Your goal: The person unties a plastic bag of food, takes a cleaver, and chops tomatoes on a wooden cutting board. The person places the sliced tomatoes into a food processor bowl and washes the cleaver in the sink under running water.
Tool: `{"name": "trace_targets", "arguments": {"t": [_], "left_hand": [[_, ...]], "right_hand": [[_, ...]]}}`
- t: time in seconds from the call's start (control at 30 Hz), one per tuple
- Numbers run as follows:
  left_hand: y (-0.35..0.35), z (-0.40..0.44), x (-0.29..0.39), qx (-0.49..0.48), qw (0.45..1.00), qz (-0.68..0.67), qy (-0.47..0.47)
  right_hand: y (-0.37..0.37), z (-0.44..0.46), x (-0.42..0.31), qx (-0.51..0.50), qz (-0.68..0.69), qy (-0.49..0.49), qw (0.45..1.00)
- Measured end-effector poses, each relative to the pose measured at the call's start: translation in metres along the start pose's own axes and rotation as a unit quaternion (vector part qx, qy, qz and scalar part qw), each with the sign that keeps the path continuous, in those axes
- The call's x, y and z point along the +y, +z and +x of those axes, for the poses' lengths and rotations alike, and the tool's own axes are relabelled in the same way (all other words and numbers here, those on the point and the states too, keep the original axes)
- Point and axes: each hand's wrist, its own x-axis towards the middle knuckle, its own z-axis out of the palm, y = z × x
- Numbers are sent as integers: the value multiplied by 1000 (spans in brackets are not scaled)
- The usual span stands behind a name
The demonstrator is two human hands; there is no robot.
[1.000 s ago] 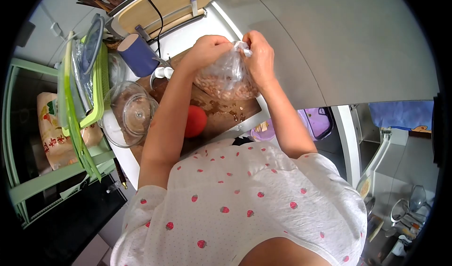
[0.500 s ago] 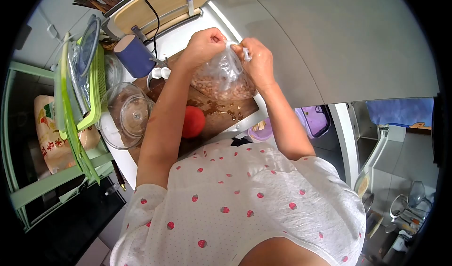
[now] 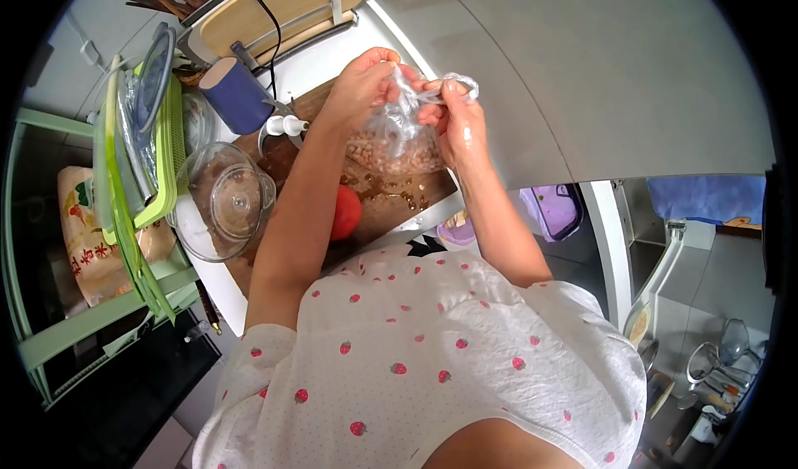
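Note:
A clear plastic bag (image 3: 392, 152) of what look like pinkish-brown peanuts sits on the wet brown board (image 3: 428, 193). My left hand (image 3: 366, 87) is closed on the left side of the bag's gathered, twisted neck, its fingertips partly hidden. From the right, my right hand (image 3: 455, 127) pinches the other end of the neck, where a white twisted loop stands out past the thumb. Left of my left forearm lie scissors (image 3: 268, 137), partly covered by a white object (image 3: 287, 126). A red round thing (image 3: 346, 211) shows beside that forearm.
A glass bowl (image 3: 187, 199) with a glass lid stands at the left, near a blue-purple cylinder (image 3: 238, 95). Beyond it are a green basket (image 3: 172, 153) and green stalks (image 3: 125, 211). A grey panel (image 3: 582, 70) bounds the right side. Purple containers (image 3: 553, 211) sit lower right.
My hands have turned and their fingers have shifted along the bag's neck. The twisted loop now stands out past my right thumb. The bag remains over the board.

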Motion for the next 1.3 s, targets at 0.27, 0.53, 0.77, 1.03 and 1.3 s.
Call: {"name": "trace_targets", "arguments": {"t": [0.27, 0.53, 0.77, 1.03, 1.3], "left_hand": [[-3, 4, 4, 56, 985, 160, -14], [-23, 11, -13, 32, 978, 206, -11], [-15, -20, -2, 135, 973, 95, 160], [-8, -85, -21, 249, 966, 43, 62], [23, -135, -62, 236, 965, 99, 50]], "right_hand": [[0, 3, -13, -12, -8, 32, 999], [-23, 1, -3, 76, -90, 55, 991], [-26, 5, 4, 47, -459, -226, 858], [13, 23, 31, -106, -647, -182, 733], [13, 6, -17, -78, -477, -231, 845]]}}
